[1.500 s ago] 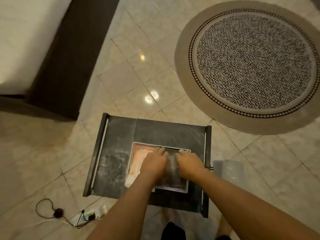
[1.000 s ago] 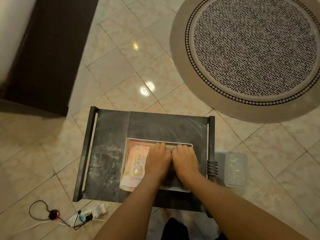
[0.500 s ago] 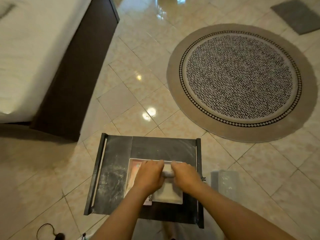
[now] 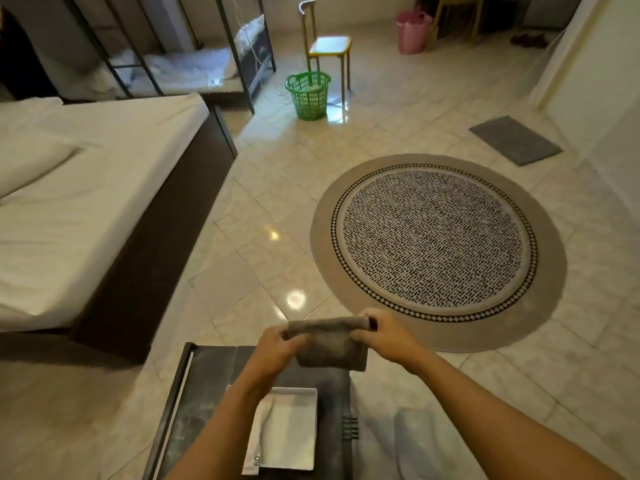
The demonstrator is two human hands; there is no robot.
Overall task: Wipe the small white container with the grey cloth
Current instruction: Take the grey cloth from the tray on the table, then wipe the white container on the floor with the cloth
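Note:
A grey cloth point(image 4: 330, 344) hangs folded in the air between both hands. My left hand point(image 4: 277, 344) pinches its upper left corner and my right hand point(image 4: 379, 336) pinches its upper right corner. Below them the small white container point(image 4: 294, 427), a shallow rectangular tray, rests on a dark low table point(image 4: 204, 393). A packet point(image 4: 254, 448) sticks out at the tray's near left, partly hidden by my left forearm.
A bed point(image 4: 86, 202) with a dark frame stands to the left. A round patterned rug point(image 4: 436, 247) lies on the tiled floor ahead right. A clear lidded box point(image 4: 419, 441) sits right of the table. Farther off are a green basket point(image 4: 308, 95), a chair point(image 4: 327, 46) and a grey mat point(image 4: 514, 140).
Both hands have lifted the grey cloth out of the white container and now hold it up above the table's far edge. The view has tilted upward, showing more of the room.

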